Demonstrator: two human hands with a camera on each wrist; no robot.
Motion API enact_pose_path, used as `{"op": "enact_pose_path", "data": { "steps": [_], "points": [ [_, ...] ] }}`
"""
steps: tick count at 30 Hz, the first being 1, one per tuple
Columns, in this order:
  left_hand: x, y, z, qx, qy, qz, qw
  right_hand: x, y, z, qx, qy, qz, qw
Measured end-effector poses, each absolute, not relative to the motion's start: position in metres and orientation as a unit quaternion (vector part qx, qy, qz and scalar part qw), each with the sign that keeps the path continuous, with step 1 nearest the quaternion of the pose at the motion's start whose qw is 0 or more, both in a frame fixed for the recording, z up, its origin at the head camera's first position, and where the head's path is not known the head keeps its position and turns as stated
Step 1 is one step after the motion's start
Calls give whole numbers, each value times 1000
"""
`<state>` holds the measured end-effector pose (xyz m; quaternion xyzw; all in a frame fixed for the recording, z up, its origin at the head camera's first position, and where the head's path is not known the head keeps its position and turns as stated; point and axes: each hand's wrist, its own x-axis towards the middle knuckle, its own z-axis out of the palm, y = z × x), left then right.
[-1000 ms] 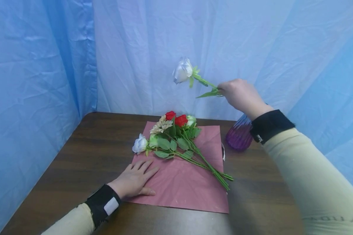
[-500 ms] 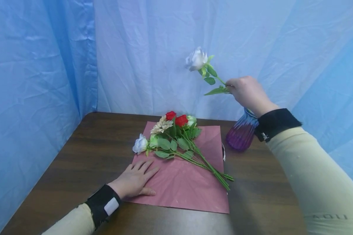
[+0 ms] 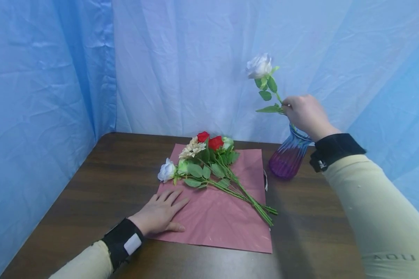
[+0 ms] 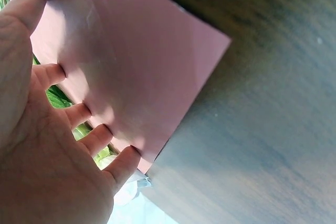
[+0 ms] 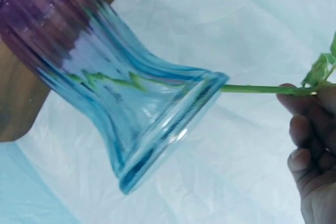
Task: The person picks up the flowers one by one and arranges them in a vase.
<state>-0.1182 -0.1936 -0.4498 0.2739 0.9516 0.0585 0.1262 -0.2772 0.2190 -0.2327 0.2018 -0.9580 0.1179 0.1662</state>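
My right hand (image 3: 308, 114) pinches the stem of a white rose (image 3: 260, 66) above the ribbed glass vase (image 3: 289, 155), which fades from blue to purple. In the right wrist view, the green stem (image 5: 252, 89) passes the vase rim, and green shows through the blue glass. The rose's head leans to the left. My left hand (image 3: 160, 213) lies flat with spread fingers on the near left part of a pink sheet (image 3: 227, 228). On that sheet rests a bunch of flowers: red roses (image 3: 215, 143), beige daisy-like blooms (image 3: 192, 149) and another white rose (image 3: 167, 170).
Several green stems (image 3: 255, 203) stick out past the sheet's right edge. A white ribbon-like strip (image 3: 265, 180) shows beside the sheet, near the vase. Light blue curtains (image 3: 181, 69) hang behind and beside the dark wooden table (image 3: 108, 174).
My right hand has moved to the right with the white rose, and the stem has tipped more upright over the vase. The left hand has stayed on the sheet.
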Motion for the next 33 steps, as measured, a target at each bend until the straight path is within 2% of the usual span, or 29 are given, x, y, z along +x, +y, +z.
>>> {"op": "enact_pose_path", "data": {
  "steps": [9,19,33],
  "points": [
    [-122,-197,-458,284,951,62,109,-278,232,-240,177,-963,107,173],
    [-119,-193,-448,268,953,50,135,-280,245,-248,149,-971,85,164],
    [-119,-192,-449,267,953,49,134,-283,262,-261,131,-978,61,153]
  ]
}}
